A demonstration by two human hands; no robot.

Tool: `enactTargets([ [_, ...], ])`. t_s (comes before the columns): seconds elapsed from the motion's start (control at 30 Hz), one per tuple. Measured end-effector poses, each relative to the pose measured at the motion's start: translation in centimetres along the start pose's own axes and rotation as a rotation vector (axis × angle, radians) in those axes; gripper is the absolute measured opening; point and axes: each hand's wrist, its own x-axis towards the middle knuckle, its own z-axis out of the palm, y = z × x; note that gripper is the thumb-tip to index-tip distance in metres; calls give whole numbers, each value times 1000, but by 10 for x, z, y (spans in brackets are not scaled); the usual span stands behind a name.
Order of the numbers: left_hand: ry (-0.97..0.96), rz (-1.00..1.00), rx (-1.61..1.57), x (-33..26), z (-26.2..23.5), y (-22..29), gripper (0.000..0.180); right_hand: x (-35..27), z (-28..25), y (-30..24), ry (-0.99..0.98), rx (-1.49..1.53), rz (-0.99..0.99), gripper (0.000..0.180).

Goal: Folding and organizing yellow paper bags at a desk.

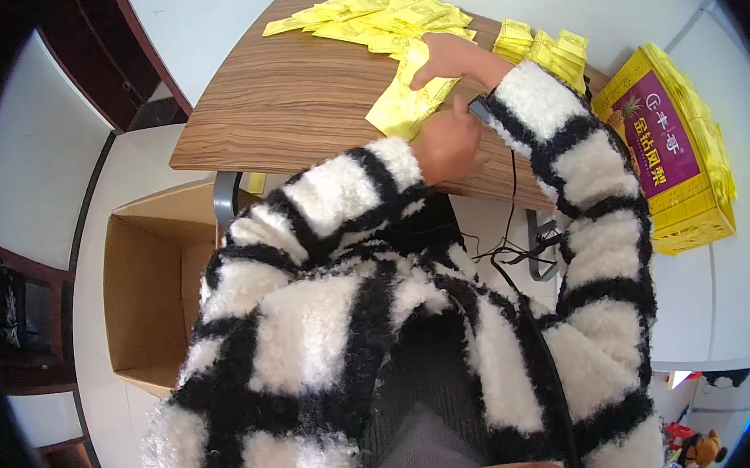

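A flat yellow printed packet (401, 106) lies at an angle over the wood-grain table, between my two hands. My right hand (454, 57) pinches its upper part, thumb and fingers closed on it. At its lower right edge, my left hand (449, 146) is curled in; the packet's edge goes under the fingers, which are partly hidden. Just beyond my right hand spreads a loose heap of similar yellow packets (368, 17). Stacked bundles of yellow packets (545, 52) sit to the right of that hand. A small dark object (479, 108) shows by my right cuff; its kind is unclear.
The wood-grain table (252, 95) has a curved left edge. On the right stands a yellow box (687, 212) with a purple label, filled with yellow packets. An open cardboard box (148, 285) is on the floor at left. Black cables (515, 246) hang below the table's near edge.
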Motion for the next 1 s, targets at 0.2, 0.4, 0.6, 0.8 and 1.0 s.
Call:
enactTargets([
  [0.2, -179, -72, -14, 25, 9, -7, 48, 6, 8, 6, 46, 125, 50, 78],
  [0.4, -184, 44, -76, 27, 38, -37, 45, 17, 9, 44, 38, 243, 66, 70],
  [0.6, -248, -93, -7, 7, 10, -35, 51, -20, 0, 56, 56, 751, 226, 59],
  [0.8, 25, 62, -434, -1, 4, -57, 53, -43, 11, 77, 194, 892, 201, 62],
  [1.0, -94, -168, -520, 20, -55, -54, 70, -64, 41, 110, 361, 814, 66, 67],
])
